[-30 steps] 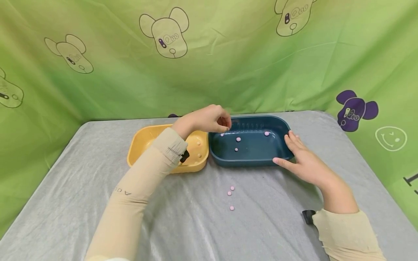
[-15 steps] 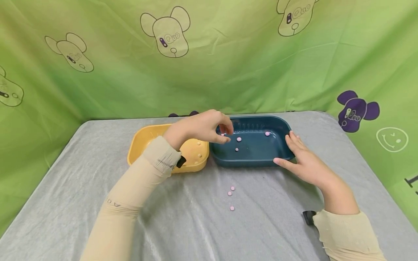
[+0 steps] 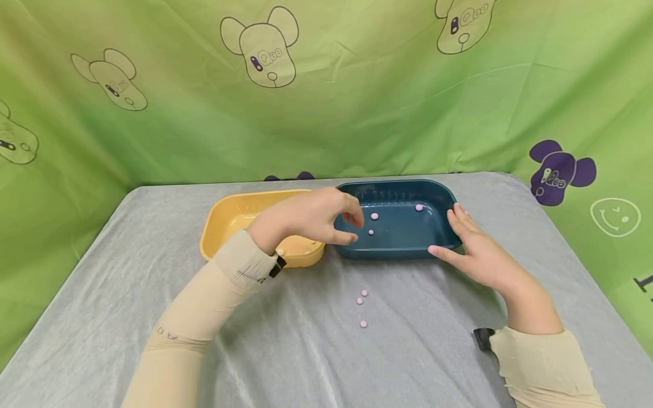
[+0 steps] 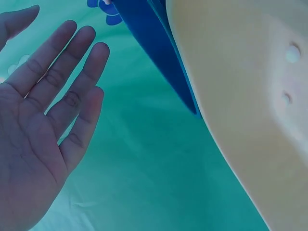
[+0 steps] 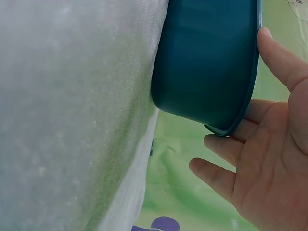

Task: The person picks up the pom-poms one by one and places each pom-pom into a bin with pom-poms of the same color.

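Note:
My left hand (image 3: 321, 218) hovers over where the yellow tray (image 3: 219, 224) meets the dark blue tray (image 3: 403, 235). Its fingers are spread and, as the left wrist view shows, hold nothing. With straight fingers, my right hand (image 3: 479, 255) touches the blue tray's right end, the thumb at the front rim. Small pink balls lie in the blue tray, among them one near the middle (image 3: 374, 216) and another toward the back right (image 3: 419, 208). Pale balls (image 4: 293, 53) sit inside the yellow tray, which my left hand and forearm partly cover.
Three pink balls (image 3: 363, 324) lie on the grey cloth (image 3: 408, 351) in front of the trays. A green printed curtain (image 3: 357, 113) rises behind the table and down both sides. The trays stand side by side near the back edge.
My left hand has come down and toward me, and its thumb and fingers have parted. The right hand stays at the blue tray's end. The balls on the cloth have not moved.

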A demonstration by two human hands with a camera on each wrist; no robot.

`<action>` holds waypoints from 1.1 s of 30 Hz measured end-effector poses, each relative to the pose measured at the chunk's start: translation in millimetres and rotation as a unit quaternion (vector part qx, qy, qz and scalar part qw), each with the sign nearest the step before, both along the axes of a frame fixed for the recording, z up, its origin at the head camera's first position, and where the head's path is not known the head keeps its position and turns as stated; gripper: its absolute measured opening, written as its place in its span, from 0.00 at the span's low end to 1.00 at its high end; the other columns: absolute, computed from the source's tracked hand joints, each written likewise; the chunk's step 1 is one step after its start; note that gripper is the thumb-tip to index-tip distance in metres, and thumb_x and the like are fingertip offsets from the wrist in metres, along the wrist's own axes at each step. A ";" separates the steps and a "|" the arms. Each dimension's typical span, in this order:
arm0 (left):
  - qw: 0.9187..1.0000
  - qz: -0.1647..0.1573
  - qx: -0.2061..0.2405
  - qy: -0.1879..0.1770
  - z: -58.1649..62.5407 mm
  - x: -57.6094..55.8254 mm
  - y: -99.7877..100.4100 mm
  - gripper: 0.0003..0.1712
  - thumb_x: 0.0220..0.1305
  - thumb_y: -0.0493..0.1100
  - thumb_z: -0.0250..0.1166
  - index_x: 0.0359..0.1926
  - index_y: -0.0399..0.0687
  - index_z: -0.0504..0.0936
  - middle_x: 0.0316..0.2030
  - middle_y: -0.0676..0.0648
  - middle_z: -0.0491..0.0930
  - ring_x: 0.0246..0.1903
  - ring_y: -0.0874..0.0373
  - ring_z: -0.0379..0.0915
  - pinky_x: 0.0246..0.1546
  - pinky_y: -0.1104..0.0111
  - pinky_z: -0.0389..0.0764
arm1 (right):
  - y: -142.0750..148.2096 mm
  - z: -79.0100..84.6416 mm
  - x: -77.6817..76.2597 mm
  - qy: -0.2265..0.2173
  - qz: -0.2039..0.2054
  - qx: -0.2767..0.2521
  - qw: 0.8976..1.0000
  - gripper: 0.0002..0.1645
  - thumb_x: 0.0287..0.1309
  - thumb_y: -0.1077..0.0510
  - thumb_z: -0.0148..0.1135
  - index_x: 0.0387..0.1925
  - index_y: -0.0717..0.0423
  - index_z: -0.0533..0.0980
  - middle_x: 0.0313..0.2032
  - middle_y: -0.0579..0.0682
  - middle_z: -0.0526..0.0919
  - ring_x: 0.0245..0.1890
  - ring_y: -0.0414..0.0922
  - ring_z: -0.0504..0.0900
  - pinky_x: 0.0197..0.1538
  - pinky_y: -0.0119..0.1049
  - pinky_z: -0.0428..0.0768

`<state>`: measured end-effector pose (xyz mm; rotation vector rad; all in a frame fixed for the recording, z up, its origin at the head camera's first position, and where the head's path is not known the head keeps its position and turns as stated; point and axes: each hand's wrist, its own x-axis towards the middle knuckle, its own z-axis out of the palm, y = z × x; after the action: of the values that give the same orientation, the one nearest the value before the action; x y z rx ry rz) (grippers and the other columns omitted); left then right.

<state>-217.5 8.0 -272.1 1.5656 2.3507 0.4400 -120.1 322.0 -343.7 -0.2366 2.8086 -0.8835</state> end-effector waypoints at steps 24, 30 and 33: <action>0.999 -0.015 -0.013 0.034 -14.1 50.1 -9.0 0.17 0.62 0.49 0.68 0.49 0.47 0.84 0.49 0.53 0.82 0.49 0.60 0.78 0.54 0.70 0.77 | -1.1 1.2 -0.6 0.000 0.001 0.002 1.000 0.58 0.68 0.38 0.56 0.76 0.67 0.35 0.77 0.62 0.24 0.77 0.65 0.27 0.73 0.68 0.38; 0.999 -0.025 -0.025 0.037 -18.7 57.5 -9.3 0.18 0.62 0.49 0.69 0.50 0.47 0.85 0.48 0.53 0.83 0.50 0.59 0.78 0.54 0.70 0.78 | -0.9 -0.2 0.9 0.003 0.002 -0.001 1.000 0.58 0.68 0.39 0.56 0.76 0.68 0.36 0.77 0.64 0.25 0.77 0.65 0.28 0.73 0.69 0.39; 0.998 -0.027 -0.036 0.034 -20.9 61.2 -8.8 0.18 0.63 0.51 0.69 0.51 0.48 0.85 0.49 0.54 0.83 0.51 0.60 0.78 0.54 0.71 0.77 | -1.2 -0.7 0.8 0.004 0.001 -0.001 1.000 0.58 0.68 0.39 0.56 0.76 0.68 0.36 0.77 0.64 0.25 0.77 0.66 0.28 0.73 0.69 0.39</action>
<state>-156.2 -0.8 -293.0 1.6310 2.3396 0.2902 -119.3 320.8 -344.4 -0.2440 2.8152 -0.8876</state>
